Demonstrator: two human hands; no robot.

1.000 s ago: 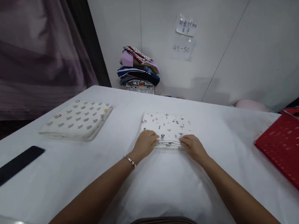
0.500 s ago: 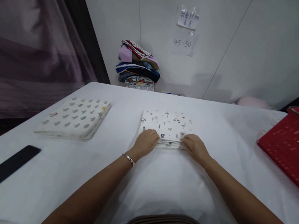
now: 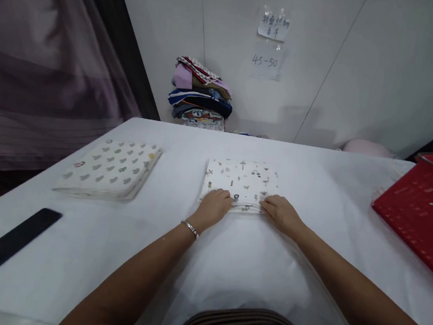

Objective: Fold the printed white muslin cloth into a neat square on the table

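Note:
A folded white cloth with small printed plants and figures lies flat on the white table in front of me. My left hand, with a bracelet at the wrist, has its fingers closed on the near left corner of this cloth. At the near right corner, my right hand pinches the same edge, thumb underneath or hidden. Between the two hands the stacked layers of the near edge show. Off to the left rests another folded cloth, white with rows of grey mushroom-like prints, untouched by either hand.
A flat black object lies at the table's left front. On the right stands a red plastic basket. Beyond the far edge is a pile of folded fabrics against the wall, below and left of handwritten paper signs.
The cloth's raised top layers at the near edge have come down flatter onto the stack. Both hands stay at the corners, with the left fingers slightly further in.

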